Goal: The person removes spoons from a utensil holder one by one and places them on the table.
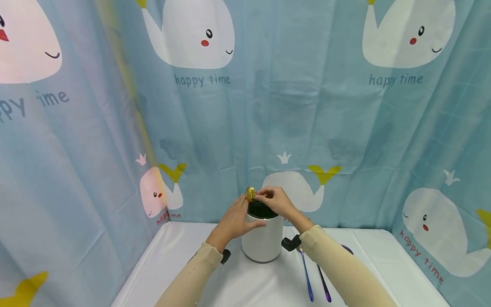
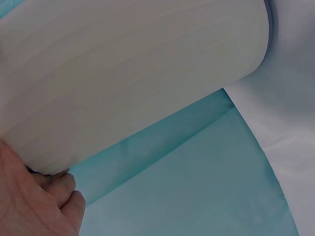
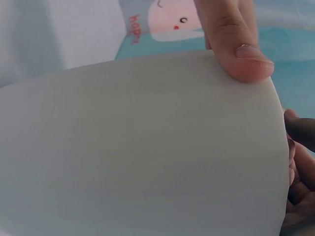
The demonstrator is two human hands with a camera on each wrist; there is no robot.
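Observation:
A white cylindrical canister [image 1: 262, 241] with a dark open top stands upright on the table. My left hand [image 1: 238, 217] holds it near the rim from the left, thumb laid across its front. In the left wrist view the fingers [image 2: 61, 189] bend around the canister's upper end. Over the opening, my right hand [image 1: 277, 199] pinches a gold spoon [image 1: 250, 194]; its shiny bowl shows left of the fingertips, and its handle is mostly hidden by the hand. The canister's wall [image 3: 147, 147] fills most of the right wrist view, hiding much of the right hand [image 3: 300, 184].
Right of the canister lie a blue-handled spoon [image 1: 307, 277] and a purple-handled utensil [image 1: 324, 283], partly under the right sleeve [image 1: 341, 266]. A dark curved edge [image 1: 347, 248] peeks out beyond that sleeve. A blue whale-print curtain [image 1: 245, 119] surrounds the white table [image 1: 184, 256].

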